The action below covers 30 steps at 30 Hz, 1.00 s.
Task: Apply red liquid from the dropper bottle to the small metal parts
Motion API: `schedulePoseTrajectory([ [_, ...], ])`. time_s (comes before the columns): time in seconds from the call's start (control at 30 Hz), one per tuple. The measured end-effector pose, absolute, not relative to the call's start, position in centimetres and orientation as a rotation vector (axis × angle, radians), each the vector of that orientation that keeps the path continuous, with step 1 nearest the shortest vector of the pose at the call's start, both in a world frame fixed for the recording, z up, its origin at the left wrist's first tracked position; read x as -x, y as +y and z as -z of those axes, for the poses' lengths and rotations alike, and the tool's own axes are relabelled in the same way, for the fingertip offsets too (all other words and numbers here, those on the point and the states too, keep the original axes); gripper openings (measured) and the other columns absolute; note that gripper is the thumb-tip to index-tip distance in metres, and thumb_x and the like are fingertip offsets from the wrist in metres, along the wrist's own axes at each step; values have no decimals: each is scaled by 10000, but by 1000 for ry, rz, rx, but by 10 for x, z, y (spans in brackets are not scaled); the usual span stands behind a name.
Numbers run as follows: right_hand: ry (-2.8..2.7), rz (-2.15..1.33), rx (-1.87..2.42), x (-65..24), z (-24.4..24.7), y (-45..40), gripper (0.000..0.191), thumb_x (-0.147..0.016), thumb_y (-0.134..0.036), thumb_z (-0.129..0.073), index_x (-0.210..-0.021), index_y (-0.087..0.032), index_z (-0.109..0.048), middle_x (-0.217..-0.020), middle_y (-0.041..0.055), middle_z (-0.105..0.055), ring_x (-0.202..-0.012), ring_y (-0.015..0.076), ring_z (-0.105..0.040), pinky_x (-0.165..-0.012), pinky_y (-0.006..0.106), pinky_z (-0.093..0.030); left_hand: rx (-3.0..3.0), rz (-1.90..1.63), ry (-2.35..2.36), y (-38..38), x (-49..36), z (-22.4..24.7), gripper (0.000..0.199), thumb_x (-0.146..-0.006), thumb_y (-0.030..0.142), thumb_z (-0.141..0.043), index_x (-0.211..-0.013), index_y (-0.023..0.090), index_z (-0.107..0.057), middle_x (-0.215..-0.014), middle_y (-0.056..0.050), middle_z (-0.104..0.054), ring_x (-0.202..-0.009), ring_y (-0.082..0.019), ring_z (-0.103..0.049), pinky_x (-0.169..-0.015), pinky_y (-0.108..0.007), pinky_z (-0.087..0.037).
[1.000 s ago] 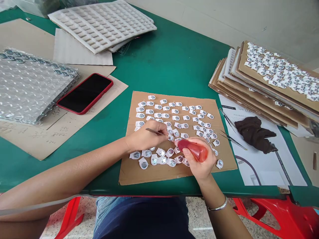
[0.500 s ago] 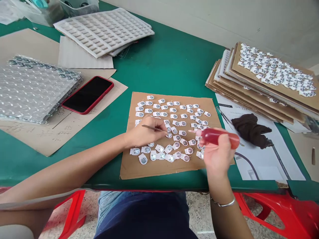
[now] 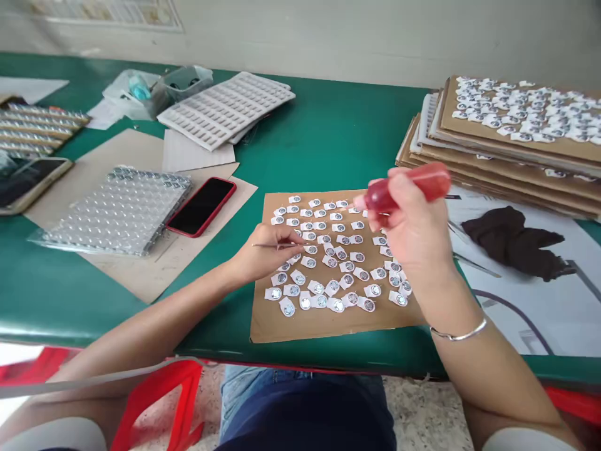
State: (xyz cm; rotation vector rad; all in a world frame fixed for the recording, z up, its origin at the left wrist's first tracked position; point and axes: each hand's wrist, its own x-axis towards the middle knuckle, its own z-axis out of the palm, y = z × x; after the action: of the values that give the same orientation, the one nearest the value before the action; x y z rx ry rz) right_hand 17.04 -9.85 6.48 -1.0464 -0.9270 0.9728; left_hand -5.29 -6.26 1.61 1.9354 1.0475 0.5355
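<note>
Left hand point(image 3: 263, 257) pinches a thin, metallic-looking tool point(image 3: 263, 245) low over a flat brown cardboard sheet point(image 3: 300, 329); right hand point(image 3: 416, 232) is wrapped around a translucent red squeeze bottle point(image 3: 432, 180), raised at the sheet's right side, nozzle pointing left. Small silvery discs on white tabs point(image 3: 336, 305) lie in loose rows across the sheet; nothing visible tells worked pieces from unworked ones. More such pieces cover the top of a layered brown cardboard stack point(image 3: 469, 156) at right. Far left, one clear plastic tub point(image 3: 134, 111) holds something turquoise; a smaller clear tub point(image 3: 195, 93) holds dark items, too small to identify
</note>
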Motion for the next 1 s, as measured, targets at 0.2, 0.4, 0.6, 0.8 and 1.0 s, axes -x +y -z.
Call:
schedulePoseTrajectory([
  [0.2, -961, -968, 1109, -144, -44, -91, 279, -745, -458, -628, -770, -197, -533, -563, -41, -589, -420, 80, -551, -315, 190, -351, -2017, -457, 961, -74, 62, -9, 157, -820, 262, -586, -866, 143, -676, -886, -70, -706, -747, -134, -646, -613, -212, -500],
  [0.4, -982, -808, 1188, -144, -27, -94, 242, -775, -446, -588, -794, -214, -521, -594, -40, -568, -452, 101, -596, -310, 198, -357, -2105, -475, 788, -81, 69, 2, 150, -859, 227, -530, -905, 142, -645, -883, -66, -688, -756, -129, -636, -638, -218, -488],
  [0.6, -1030, -785, 1224, -142, -23, -94, 217, -811, -432, -540, -809, -218, -500, -587, -38, -535, -459, 114, -604, -320, 211, -363, -2128, -471, 741, -80, 70, 6, 141, -865, 193, -510, -903, 138, -634, -810, -53, -674, -695, -119, -614, -605, -222, -461],
  [0.8, -967, -816, 1198, -142, -19, -93, 230, -766, -436, -604, -802, -223, -527, -593, -44, -536, -426, 104, -567, -328, 229, -377, -2205, -488, 646, -79, 70, 9, 148, -886, 170, -461, -882, 136, -605, -828, -59, -657, -759, -139, -611, -673, -250, -467],
  [1.0, -1057, -853, 1242, -137, -14, -96, 215, -750, -415, -631, -825, -230, -553, -656, -31, -589, -493, 115, -613, -351, 217, -417, -2439, -369, 514, -83, 67, 0, 192, -874, 110, -391, -813, 119, -573, -753, -87, -604, -731, -182, -569, -672, -308, -469],
])
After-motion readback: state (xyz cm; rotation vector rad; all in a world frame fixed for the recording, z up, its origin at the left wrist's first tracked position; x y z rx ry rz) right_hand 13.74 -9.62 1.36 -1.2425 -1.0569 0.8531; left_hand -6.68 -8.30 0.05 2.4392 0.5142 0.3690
